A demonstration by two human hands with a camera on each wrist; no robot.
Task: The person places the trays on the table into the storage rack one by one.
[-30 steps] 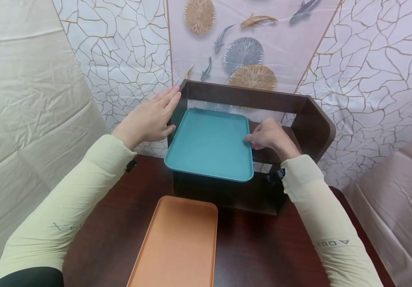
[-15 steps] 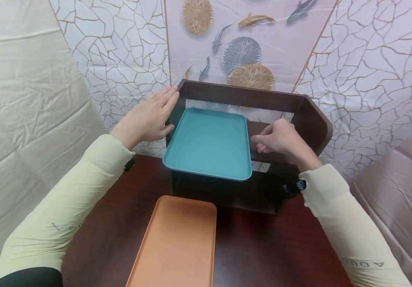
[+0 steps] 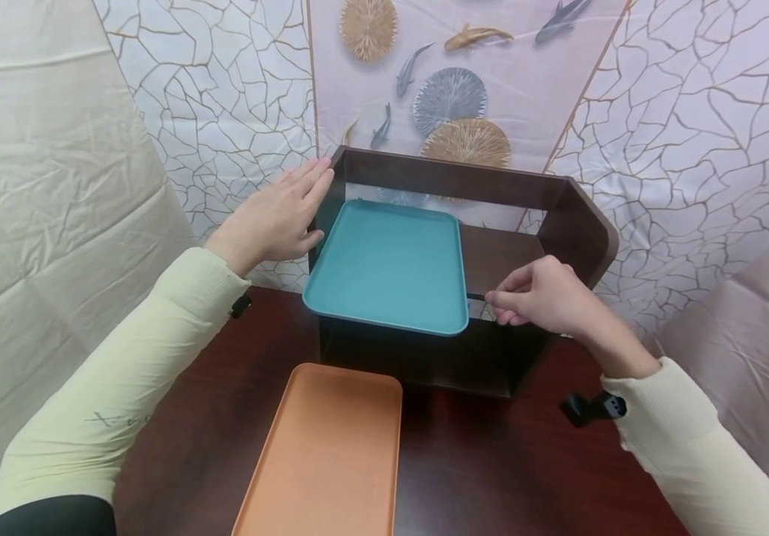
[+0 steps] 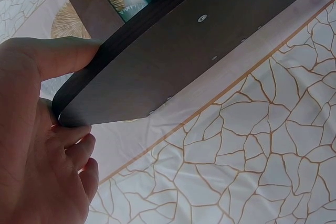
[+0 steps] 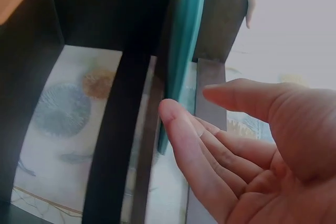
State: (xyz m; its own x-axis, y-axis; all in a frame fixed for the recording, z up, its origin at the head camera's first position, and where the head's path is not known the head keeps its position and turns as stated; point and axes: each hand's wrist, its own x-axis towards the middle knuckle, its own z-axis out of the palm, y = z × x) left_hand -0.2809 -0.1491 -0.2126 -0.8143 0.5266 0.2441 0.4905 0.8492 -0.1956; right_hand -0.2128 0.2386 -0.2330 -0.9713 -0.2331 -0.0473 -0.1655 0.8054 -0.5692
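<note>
A teal tray (image 3: pixel 391 264) lies on the upper level of a dark brown two-level shelf (image 3: pixel 451 167), its near end sticking out past the front edge. My left hand (image 3: pixel 277 216) holds the shelf's left side panel (image 4: pixel 142 66); in the left wrist view the panel's edge runs between thumb and fingers. To the right of the tray, my right hand (image 3: pixel 545 294) hovers before the shelf's front, apart from the tray. Its fingers (image 5: pixel 184 145) are loosely bent with a gap to the thumb, and nothing is between them.
An orange tray (image 3: pixel 330 447) lies on the dark red table (image 3: pixel 491 469), in front of the shelf. Behind stands a patterned cloth backdrop (image 3: pixel 223 89). Beige cloth hangs on the left (image 3: pixel 42 186), and pinkish cloth (image 3: pixel 752 350) is on the right.
My right hand has let go of the teal tray's right rim and moved right, then down and nearer. The left hand and both trays stay where they were.
</note>
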